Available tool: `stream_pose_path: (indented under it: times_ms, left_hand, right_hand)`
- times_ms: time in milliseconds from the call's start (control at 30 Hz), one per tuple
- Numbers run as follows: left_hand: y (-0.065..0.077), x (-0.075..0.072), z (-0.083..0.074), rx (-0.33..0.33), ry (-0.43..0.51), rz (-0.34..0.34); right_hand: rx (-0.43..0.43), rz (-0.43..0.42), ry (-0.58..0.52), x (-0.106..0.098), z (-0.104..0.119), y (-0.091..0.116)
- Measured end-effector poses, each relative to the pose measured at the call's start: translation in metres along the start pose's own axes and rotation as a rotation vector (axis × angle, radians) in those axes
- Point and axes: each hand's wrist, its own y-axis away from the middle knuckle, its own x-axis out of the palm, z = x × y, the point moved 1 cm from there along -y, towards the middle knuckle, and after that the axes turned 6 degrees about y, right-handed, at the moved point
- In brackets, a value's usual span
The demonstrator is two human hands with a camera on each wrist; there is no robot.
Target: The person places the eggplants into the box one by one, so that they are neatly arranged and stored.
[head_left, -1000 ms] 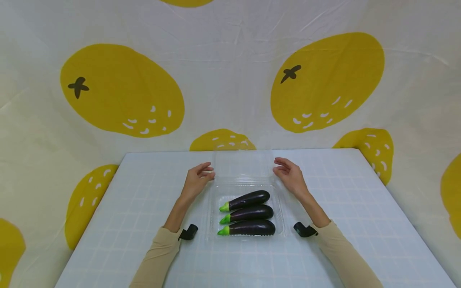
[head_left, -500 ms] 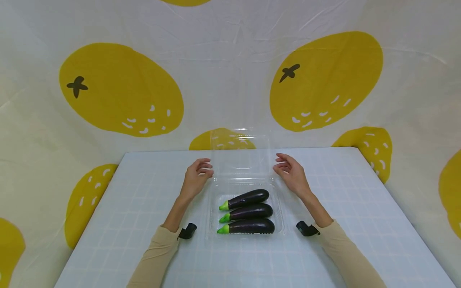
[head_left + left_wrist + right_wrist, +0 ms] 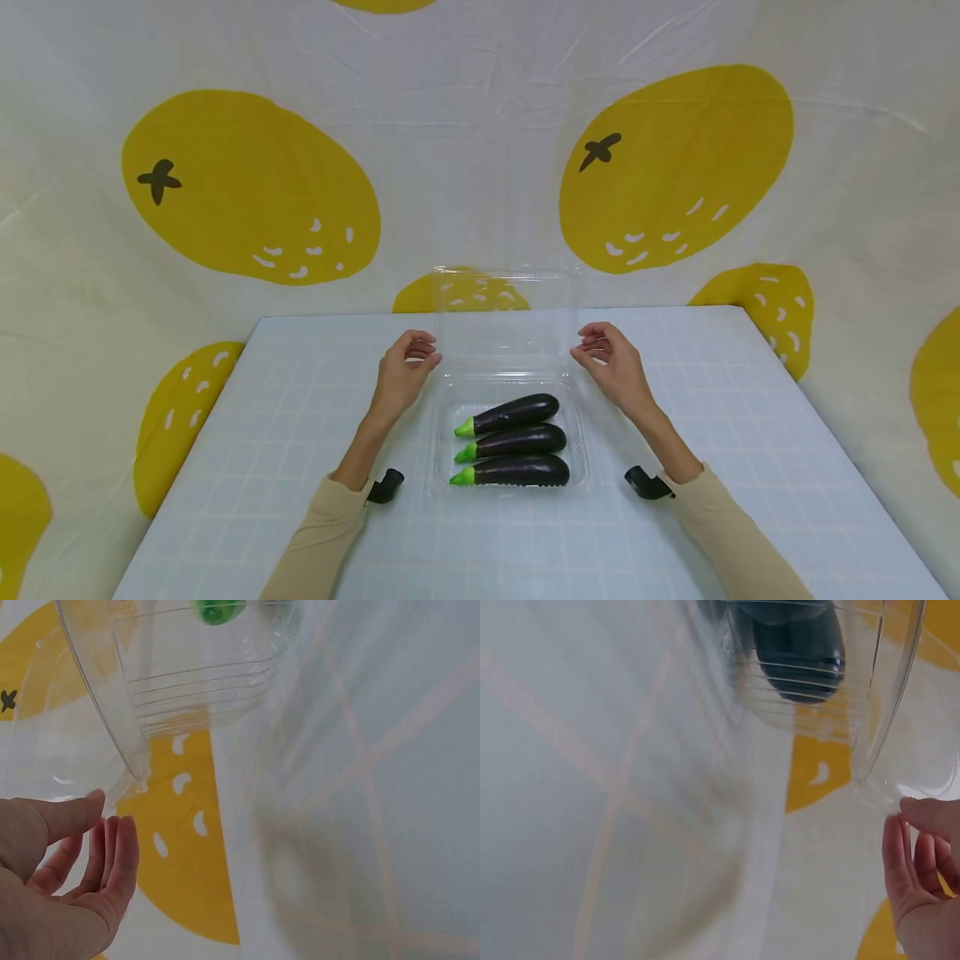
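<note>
A clear plastic clamshell container [image 3: 512,493] sits on the table with its lid [image 3: 506,287] raised at the back. Three dark purple eggplants [image 3: 521,471] with green stem ends lie side by side in its base. My left hand [image 3: 401,375] is at the lid's left side near the hinge, thumb and fingertips pinching its edge. Opposite it, my right hand [image 3: 618,371] pinches the lid's right edge. In the left wrist view the thumb and fingers [image 3: 126,847] come together by the lid corner. In the right wrist view the right fingertips [image 3: 892,832] meet there too.
The table [image 3: 300,400] has a pale blue checked cover. Behind it hangs a white cloth [image 3: 472,167] printed with yellow fruit shapes. A black wrist camera [image 3: 386,486] is worn on the left wrist, another black camera [image 3: 647,483] on the right.
The lid has swung up from leaning farther back and stands more upright. Both hands stay beside it, their fingers now drawn closer together; the eggplants have not moved.
</note>
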Motion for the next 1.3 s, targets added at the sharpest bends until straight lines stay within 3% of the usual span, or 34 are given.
stream_pose_path:
  times_ms: [100, 333, 733, 1100, 1300]
  left_hand:
    - [0.003, -0.002, -0.002, 0.019, -0.011, -0.016]
    - [0.011, -0.006, -0.008, 0.012, 0.008, -0.012]
    - [0.021, -0.012, -0.008, 0.001, 0.051, 0.01]
    - [0.036, -0.017, -0.009, -0.031, 0.146, 0.045]
    - [0.042, -0.019, -0.012, -0.122, 0.214, 0.056]
  right_hand:
    - [-0.019, -0.005, 0.027, -0.002, 0.002, 0.003]
    - [0.005, -0.003, 0.078, 0.0, -0.036, 0.004]
    - [0.045, 0.047, 0.2, -0.011, -0.026, 0.015]
    - [0.084, 0.129, 0.059, -0.019, -0.019, 0.026]
    - [0.104, 0.168, 0.034, -0.023, -0.017, 0.033]
